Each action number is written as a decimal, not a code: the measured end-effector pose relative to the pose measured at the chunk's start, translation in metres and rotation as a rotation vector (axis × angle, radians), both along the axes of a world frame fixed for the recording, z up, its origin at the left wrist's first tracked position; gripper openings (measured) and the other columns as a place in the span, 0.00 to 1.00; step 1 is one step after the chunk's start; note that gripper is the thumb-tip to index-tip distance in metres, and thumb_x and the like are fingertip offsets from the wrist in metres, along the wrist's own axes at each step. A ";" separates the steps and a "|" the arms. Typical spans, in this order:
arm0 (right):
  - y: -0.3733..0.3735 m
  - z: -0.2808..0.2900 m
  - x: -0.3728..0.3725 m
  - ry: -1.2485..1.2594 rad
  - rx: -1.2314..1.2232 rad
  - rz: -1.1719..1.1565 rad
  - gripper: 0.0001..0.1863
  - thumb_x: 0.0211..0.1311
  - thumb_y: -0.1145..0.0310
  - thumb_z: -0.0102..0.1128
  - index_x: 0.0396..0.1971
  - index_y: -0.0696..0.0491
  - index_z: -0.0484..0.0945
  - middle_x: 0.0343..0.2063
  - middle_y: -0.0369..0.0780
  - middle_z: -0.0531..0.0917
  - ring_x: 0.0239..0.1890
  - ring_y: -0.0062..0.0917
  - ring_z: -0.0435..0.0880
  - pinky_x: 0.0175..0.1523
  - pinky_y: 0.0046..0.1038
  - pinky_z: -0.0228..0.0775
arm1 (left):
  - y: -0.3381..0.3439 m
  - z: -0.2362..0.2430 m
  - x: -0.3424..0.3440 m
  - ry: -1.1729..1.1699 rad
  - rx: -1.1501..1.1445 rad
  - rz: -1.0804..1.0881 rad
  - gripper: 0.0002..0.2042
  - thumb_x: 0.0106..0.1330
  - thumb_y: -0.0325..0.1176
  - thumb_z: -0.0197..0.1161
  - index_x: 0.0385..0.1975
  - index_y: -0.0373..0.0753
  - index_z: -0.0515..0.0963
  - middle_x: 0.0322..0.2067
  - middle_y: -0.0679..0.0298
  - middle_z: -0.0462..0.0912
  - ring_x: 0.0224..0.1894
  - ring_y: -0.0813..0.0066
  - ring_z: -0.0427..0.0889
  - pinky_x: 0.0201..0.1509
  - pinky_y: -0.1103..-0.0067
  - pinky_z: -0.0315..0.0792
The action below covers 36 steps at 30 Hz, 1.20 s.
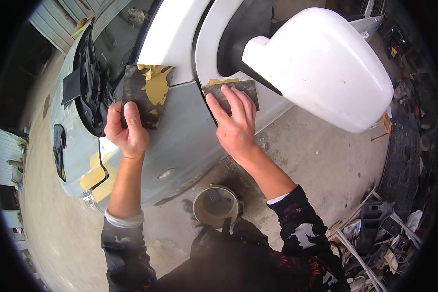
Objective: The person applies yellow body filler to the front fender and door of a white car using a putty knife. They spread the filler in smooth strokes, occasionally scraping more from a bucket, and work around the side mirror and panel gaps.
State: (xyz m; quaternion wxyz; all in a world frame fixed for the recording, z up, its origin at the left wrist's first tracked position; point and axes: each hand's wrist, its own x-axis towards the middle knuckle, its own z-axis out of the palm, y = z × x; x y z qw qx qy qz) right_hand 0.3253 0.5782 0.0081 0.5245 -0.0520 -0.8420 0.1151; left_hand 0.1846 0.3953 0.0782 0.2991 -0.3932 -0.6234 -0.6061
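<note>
My left hand grips a dark, flat spreader plate by its near edge, thumb on top. A thick smear of yellow-tan body filler lies on that plate. In my right hand is a second dark, flat spreader, fingers laid across it. Its far edge meets the white car door just below the mirror, and a strip of filler shows along that edge. Between the hands runs the gap beside the grey-primed fender.
A large white side mirror juts out at the right. Dried filler patches mark the car's front corner. A bucket with murky contents stands on the concrete floor by my legs. Loose car parts and scrap pile up at the right.
</note>
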 end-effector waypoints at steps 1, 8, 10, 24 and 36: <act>0.001 -0.004 0.002 -0.019 0.024 0.008 0.31 0.49 0.86 0.56 0.56 0.49 0.83 0.58 0.48 0.77 0.58 0.43 0.74 0.64 0.45 0.64 | 0.000 0.000 0.000 -0.018 -0.003 0.016 0.10 0.73 0.29 0.61 0.28 0.34 0.74 0.22 0.76 0.70 0.25 0.88 0.61 0.28 0.88 0.56; 0.011 -0.012 0.027 -0.071 0.081 0.032 0.29 0.49 0.85 0.57 0.54 0.50 0.84 0.56 0.48 0.79 0.57 0.42 0.76 0.64 0.45 0.66 | 0.002 -0.001 -0.001 -0.003 0.000 0.015 0.10 0.73 0.30 0.61 0.29 0.33 0.75 0.20 0.76 0.69 0.23 0.89 0.60 0.26 0.88 0.56; 0.010 -0.002 0.029 -0.058 0.053 0.025 0.28 0.50 0.85 0.56 0.53 0.51 0.84 0.56 0.48 0.79 0.56 0.42 0.77 0.63 0.44 0.66 | 0.001 -0.002 -0.002 -0.015 -0.002 0.010 0.10 0.73 0.30 0.62 0.29 0.33 0.75 0.20 0.76 0.69 0.23 0.89 0.60 0.26 0.88 0.55; -0.015 0.007 0.005 -0.005 -0.045 -0.069 0.35 0.45 0.87 0.57 0.58 0.49 0.80 0.58 0.49 0.74 0.57 0.42 0.73 0.62 0.46 0.64 | 0.001 -0.002 -0.002 0.014 -0.011 0.036 0.09 0.72 0.29 0.61 0.28 0.34 0.75 0.18 0.76 0.67 0.21 0.88 0.59 0.24 0.87 0.55; -0.023 0.017 0.004 0.038 -0.185 -0.062 0.34 0.49 0.86 0.58 0.60 0.49 0.79 0.56 0.46 0.76 0.56 0.40 0.75 0.60 0.44 0.65 | 0.002 -0.001 -0.001 -0.007 0.014 0.002 0.09 0.73 0.29 0.61 0.28 0.34 0.75 0.19 0.75 0.70 0.22 0.88 0.62 0.26 0.87 0.57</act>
